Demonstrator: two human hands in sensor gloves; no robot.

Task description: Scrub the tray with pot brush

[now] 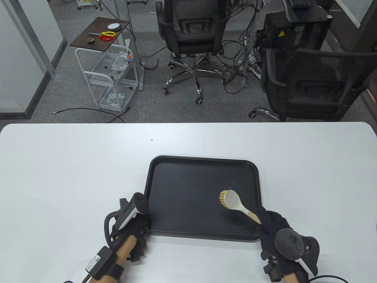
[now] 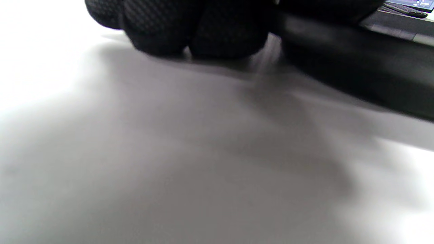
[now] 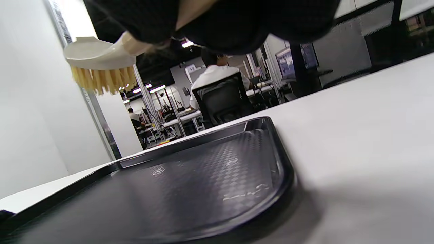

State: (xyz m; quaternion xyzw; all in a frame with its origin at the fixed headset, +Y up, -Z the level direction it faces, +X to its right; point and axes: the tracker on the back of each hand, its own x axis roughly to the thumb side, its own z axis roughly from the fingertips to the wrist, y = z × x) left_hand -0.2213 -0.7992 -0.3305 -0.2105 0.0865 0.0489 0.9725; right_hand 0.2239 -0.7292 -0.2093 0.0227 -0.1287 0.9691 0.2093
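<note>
A black textured tray [image 1: 182, 188] lies on the white table, near the front edge. My right hand [image 1: 272, 224] grips the wooden handle of a pot brush [image 1: 232, 200] at the tray's near right corner. The brush's white head and yellow bristles are held above the tray's right part; the right wrist view shows the brush [image 3: 98, 64] clear of the tray [image 3: 190, 189]. My left hand [image 1: 138, 224] rests at the tray's near left corner and touches its rim. In the left wrist view the gloved fingers [image 2: 190, 30] lie on the table beside the tray's edge [image 2: 356, 74].
The white table [image 1: 73, 165] extends wide on both sides of the tray. Beyond its far edge stand two black office chairs [image 1: 191, 32], a white cart [image 1: 109, 67] and cables on the floor.
</note>
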